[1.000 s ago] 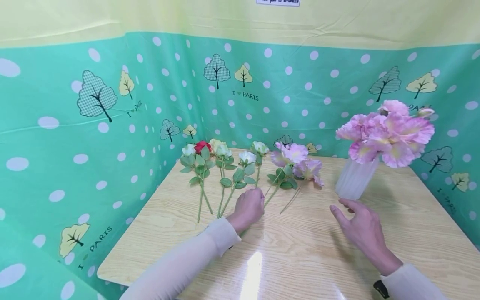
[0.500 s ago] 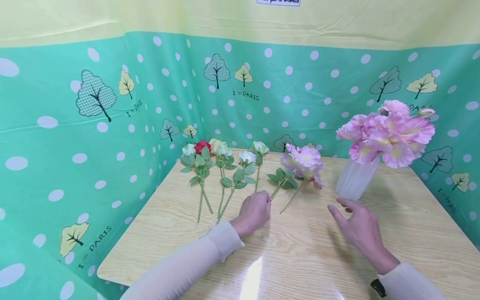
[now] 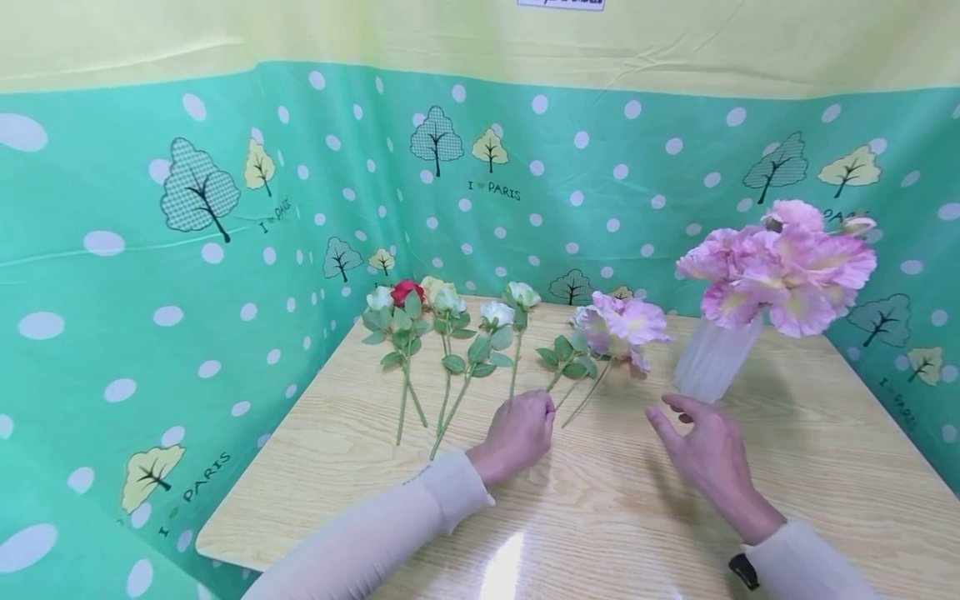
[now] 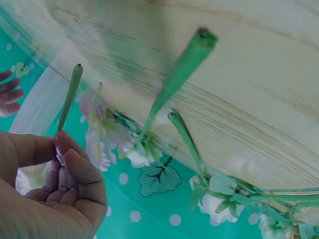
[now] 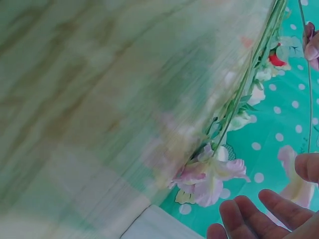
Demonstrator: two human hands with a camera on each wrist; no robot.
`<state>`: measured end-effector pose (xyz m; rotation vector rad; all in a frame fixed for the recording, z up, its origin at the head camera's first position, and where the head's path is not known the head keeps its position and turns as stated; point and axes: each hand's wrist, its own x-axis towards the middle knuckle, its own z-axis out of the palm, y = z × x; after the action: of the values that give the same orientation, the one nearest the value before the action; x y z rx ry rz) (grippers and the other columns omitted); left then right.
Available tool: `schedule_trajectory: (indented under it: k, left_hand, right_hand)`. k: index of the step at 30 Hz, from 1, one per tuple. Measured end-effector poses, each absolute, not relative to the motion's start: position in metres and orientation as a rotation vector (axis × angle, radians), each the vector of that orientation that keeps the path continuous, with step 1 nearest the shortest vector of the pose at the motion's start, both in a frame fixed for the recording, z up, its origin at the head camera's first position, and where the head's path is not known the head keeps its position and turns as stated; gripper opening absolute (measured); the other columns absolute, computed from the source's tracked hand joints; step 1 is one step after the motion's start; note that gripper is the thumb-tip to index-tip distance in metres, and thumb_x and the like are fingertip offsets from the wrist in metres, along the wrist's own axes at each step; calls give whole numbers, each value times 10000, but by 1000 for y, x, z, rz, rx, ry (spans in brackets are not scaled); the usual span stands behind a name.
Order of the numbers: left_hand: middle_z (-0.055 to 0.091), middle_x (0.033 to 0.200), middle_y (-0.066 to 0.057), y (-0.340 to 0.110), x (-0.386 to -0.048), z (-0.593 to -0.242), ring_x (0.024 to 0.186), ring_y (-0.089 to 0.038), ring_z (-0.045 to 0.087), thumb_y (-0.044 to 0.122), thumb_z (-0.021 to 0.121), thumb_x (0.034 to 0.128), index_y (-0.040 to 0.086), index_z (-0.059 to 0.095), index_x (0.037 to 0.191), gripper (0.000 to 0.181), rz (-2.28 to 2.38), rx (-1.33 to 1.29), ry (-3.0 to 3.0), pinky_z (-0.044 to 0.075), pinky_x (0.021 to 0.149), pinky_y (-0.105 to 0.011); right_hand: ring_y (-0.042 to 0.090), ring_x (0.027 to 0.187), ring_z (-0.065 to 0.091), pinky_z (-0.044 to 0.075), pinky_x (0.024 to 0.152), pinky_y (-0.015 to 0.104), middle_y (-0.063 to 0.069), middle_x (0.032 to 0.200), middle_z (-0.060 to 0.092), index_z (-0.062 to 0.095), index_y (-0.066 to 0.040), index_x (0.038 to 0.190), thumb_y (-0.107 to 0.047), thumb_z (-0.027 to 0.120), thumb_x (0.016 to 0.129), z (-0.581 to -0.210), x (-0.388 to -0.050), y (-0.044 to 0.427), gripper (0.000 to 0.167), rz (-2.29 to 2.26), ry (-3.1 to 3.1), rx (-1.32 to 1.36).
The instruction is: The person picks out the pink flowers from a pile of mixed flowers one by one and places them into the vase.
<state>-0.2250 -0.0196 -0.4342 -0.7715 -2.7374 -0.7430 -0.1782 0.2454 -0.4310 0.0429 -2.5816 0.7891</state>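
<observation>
My left hand (image 3: 521, 433) pinches a flower stem (image 4: 70, 97) between thumb and fingers, low over the table. The stem's pink flower head (image 3: 633, 318) hangs above another pink flower (image 3: 615, 357) lying on the table and overlaps it. My right hand (image 3: 705, 450) holds nothing, its fingers loosely bent. It hovers just in front of the white ribbed vase (image 3: 716, 358), apart from it. Large pink flowers (image 3: 787, 267) and a bud fill the vase, which looks tilted in the head view. A leafy stem (image 3: 570, 362) lies beside the held flower, its white bloom mostly hidden.
Several roses lie along the left and back of the wooden table (image 3: 337, 492): a red rose (image 3: 407, 292), a white rose (image 3: 497, 315) and others in pale shades. A green dotted cloth (image 3: 300, 208) encloses the table behind and at the sides.
My left hand has shifted a little to the right, and the pink flower it holds has swung right over the lying one. My right hand has drifted slightly left.
</observation>
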Motion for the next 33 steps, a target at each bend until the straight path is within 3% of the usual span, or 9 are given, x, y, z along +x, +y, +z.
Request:
schedule_trajectory:
  k: [9,15,22,33]
  left_hand:
    - [611,767,55,-14,-220,-436,667,-54,549,51,640,965,109,642,863,117,-730,-815,-2675,469,612,-178]
    - [670,813,39,-10,-217,-437,702,-58,607,62,663,958,106,679,900,75,-690,-847,-2634,497,659,-170]
    - [662,804,33,-7,-214,-437,667,-52,588,45,662,953,101,678,892,84,-677,-884,-2601,468,606,-142]
    - [688,828,33,-3,-212,-440,716,-67,629,61,673,953,110,690,908,68,-593,-939,-2561,498,636,-146]
  right_hand:
    - [409,955,693,531,776,598,254,1166,709,712,-14,1222,-350,706,980,-429,-183,236,414,804,-2552,85]
    - [399,924,701,516,791,591,241,1126,724,728,-9,1185,-329,698,987,-428,-187,230,378,827,-2530,92]
    - [332,848,725,545,786,541,167,1009,764,759,-29,1125,-305,707,986,-428,-193,221,313,900,-2478,92]
    - [184,726,693,499,622,156,107,889,774,789,-45,1051,-250,765,947,-424,-197,209,231,993,-2391,70]
